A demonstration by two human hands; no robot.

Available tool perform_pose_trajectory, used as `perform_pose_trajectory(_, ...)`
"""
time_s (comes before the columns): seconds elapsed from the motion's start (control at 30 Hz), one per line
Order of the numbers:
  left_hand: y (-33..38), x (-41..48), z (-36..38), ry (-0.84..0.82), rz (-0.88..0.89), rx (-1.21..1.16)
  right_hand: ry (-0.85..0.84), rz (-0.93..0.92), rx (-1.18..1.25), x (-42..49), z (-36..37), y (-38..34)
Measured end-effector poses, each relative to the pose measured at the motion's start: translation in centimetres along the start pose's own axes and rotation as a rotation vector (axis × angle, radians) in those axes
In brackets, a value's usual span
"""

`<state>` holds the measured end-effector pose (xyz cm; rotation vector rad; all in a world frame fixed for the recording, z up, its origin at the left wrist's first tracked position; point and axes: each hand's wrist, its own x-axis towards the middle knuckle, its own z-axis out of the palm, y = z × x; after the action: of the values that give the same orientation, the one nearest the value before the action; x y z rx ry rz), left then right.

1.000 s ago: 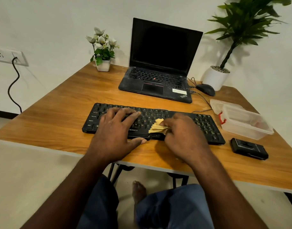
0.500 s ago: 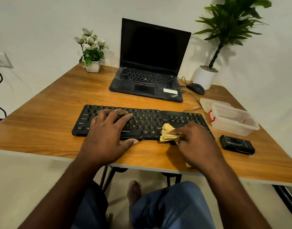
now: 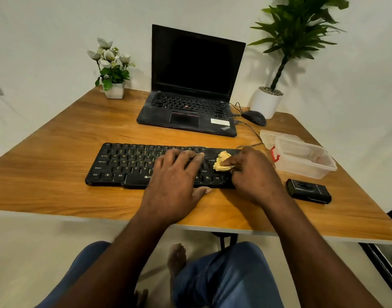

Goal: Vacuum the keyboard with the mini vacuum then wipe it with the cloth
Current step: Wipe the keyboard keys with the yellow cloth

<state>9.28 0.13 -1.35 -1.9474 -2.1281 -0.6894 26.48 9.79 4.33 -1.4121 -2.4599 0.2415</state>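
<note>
The black keyboard (image 3: 132,165) lies across the middle of the wooden desk (image 3: 57,141), its long side facing the person. The left hand (image 3: 175,183) rests flat on the keys right of centre, its grip apart: the fingers are straight and the thumb lies on the desk at the near edge. The right hand (image 3: 255,176) covers the keyboard's right end, its grip clamped on a crumpled yellow cloth (image 3: 221,162), which it pinches against the keys just beside the left fingertips.

The vacuum (image 3: 308,191), a small black block, lies on the desk at 4 o'clock from the keyboard, apart from both hands. At 3 o'clock stands a clear box (image 3: 306,158) with a red clasp. An open laptop (image 3: 190,96) with a dark screen sits at 12 o'clock, and a mouse (image 3: 253,117) at 1 o'clock, near a potted plant (image 3: 279,63). White flowers (image 3: 111,70) stand at 11 o'clock.
</note>
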Motion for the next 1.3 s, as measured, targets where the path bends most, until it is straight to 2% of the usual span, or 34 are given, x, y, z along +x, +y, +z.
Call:
perform_pose_trajectory(0.2,-0.2,0.3,0.3,-0.011,-0.002,-0.001,-0.075,-0.062,-0.131,-1.6,-0.5,-0.1)
perform_pose_trajectory(0.33,-0.3,0.3,0.4,-0.018,0.007,0.002,-0.012,-0.057,-0.113,0.0,-0.6,-0.2)
perform_pose_trajectory(0.63,-0.4,0.3,0.5,-0.023,0.001,-0.004,-0.187,-0.215,-0.215,-0.8,-2.6,0.5)
perform_pose_trajectory(0.9,-0.4,0.4,0.4,-0.029,0.003,-0.010,-0.114,-0.289,-0.132,0.4,-1.5,1.9)
perform_pose_trajectory(1.0,-0.4,0.4,0.3,-0.034,0.001,-0.021,-0.035,-0.314,-0.159,0.7,-1.2,2.5)
perform_pose_trajectory(1.2,-0.4,0.4,0.3,-0.035,-0.009,-0.015,-0.076,-0.485,-0.172,0.2,-1.5,3.0)
perform_pose_trajectory(1.3,-0.4,0.4,0.3,-0.043,-0.005,-0.014,-0.040,-0.615,-0.237,0.3,-1.6,3.8)
